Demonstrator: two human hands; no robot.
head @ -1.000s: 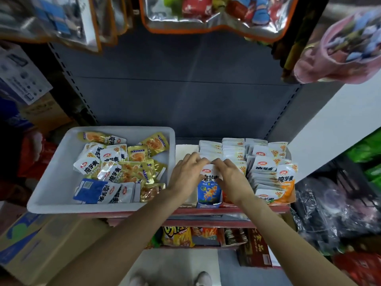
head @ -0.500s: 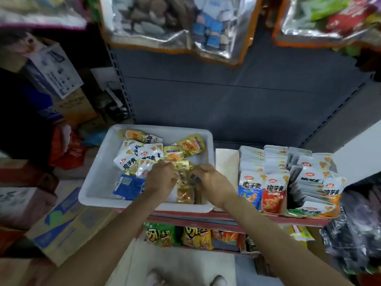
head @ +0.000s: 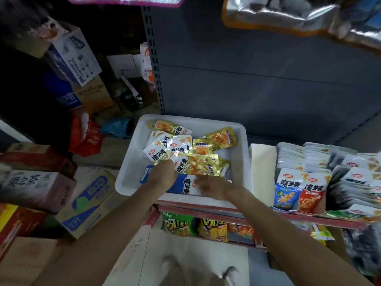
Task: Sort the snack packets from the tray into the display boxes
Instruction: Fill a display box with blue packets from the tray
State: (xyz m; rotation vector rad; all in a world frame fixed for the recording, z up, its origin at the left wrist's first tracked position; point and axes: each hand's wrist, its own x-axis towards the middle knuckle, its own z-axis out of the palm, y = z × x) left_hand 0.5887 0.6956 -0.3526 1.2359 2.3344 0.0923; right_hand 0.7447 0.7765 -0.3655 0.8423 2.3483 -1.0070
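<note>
A white tray (head: 132,162) on the shelf holds a loose pile of snack packets (head: 185,151) in white, gold and blue. My left hand (head: 162,175) is in the pile's front, fingers curled down onto the packets. My right hand (head: 210,185), blurred, lies on a blue-and-white packet (head: 183,185) at the tray's front edge; its grip is unclear. To the right stand the display boxes (head: 321,162), filled with upright rows fronted by a blue packet (head: 285,191) and a red packet (head: 311,194). A cream box (head: 262,162) beside the tray shows no packets.
Cardboard cartons (head: 86,201) are stacked on the floor at left. Chip bags (head: 179,223) fill the lower shelf under the red shelf edge (head: 206,209). Foil bags (head: 288,15) hang overhead. The grey shelf back panel (head: 257,79) rises behind the tray.
Both hands left the display boxes and moved left into the tray. My right hand has since shifted down onto the blue-and-white packet; the view swung left.
</note>
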